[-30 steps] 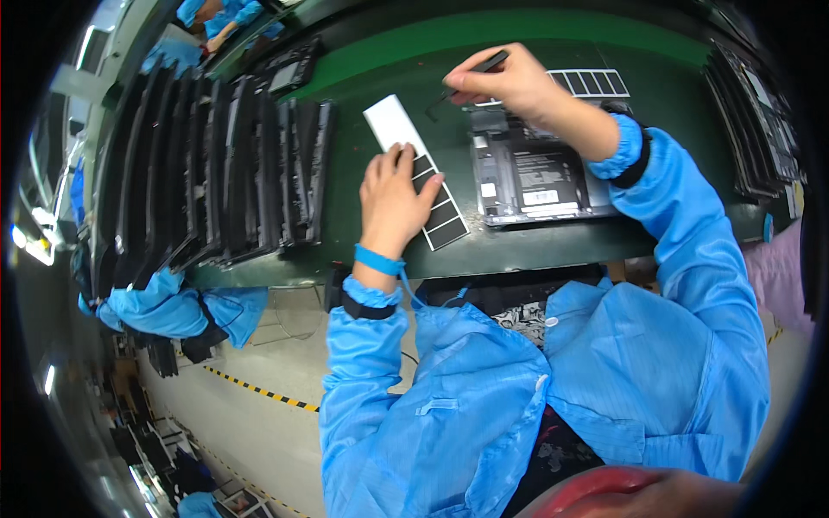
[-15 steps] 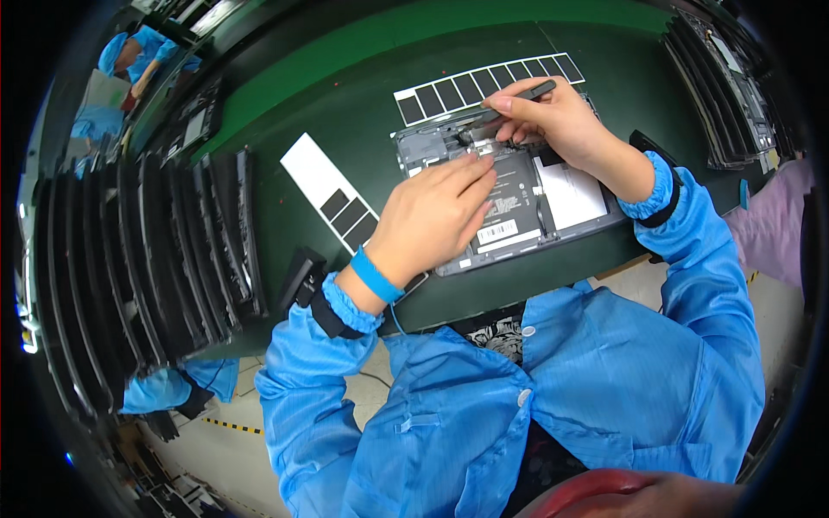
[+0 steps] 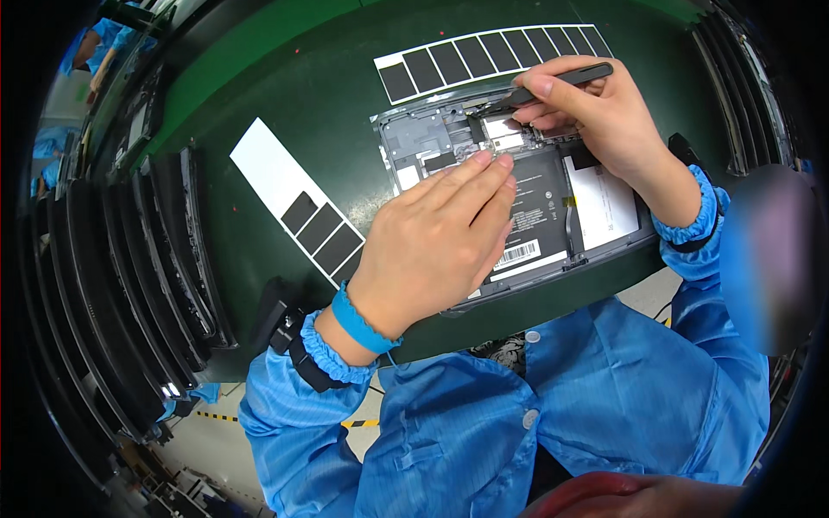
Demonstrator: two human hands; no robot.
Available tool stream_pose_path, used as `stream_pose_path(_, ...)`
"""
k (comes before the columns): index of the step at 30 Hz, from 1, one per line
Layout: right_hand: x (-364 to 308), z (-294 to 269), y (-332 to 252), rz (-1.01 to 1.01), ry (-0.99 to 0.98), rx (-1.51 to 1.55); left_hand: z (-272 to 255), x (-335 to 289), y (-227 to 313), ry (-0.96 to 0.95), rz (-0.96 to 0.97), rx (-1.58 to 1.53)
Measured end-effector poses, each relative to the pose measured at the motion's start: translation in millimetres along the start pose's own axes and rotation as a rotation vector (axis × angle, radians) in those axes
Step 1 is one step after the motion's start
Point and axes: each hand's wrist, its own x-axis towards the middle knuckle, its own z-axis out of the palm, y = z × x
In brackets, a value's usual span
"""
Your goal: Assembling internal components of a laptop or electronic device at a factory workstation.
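Note:
An opened laptop base (image 3: 413,138) lies on the green bench, its inside facing up. It shows a black battery (image 3: 537,207) with printed labels and a white panel (image 3: 602,207) to its right. Black tweezers (image 3: 587,76) are pinched in my right hand (image 3: 609,125), their tips down at the parts near the base's far edge. My left hand (image 3: 436,237) rests over the middle of the base, fingers stretched out together, fingertips beside small silvery parts (image 3: 503,131). What lies under its palm is hidden. A blue band (image 3: 358,321) circles my left wrist.
Behind the base lies a white strip with black stickers (image 3: 475,56); another sticker strip (image 3: 268,177) lies to the left. Dark laptop parts stand in rows at the left (image 3: 121,285) and right (image 3: 734,104). At right is a blurred pinkish shape (image 3: 781,250); a person (image 3: 95,47) shows far left.
The view has shifted and come nearer the bench. The tweezers now lie flatter, and more of the silvery parts beyond my left fingertips shows. My left hand stays over the base.

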Motion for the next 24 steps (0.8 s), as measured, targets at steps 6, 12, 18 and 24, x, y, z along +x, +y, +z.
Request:
stream_pose_path(6,0,-1,2,-0.016,0.010,-0.019,1,1,2,0.006,-0.002,0.009)
stream_pose_path(12,-1,0,1,-0.011,0.004,-0.013,-3,4,6,-0.059,-0.054,0.029)
stream_pose_path(18,0,3,2,-0.048,0.038,0.012,-4,6,12,-0.133,-0.126,0.131)
stream_pose_path(24,1,9,-2,-0.085,0.011,0.073,-7,3,6,-0.121,-0.092,0.148)
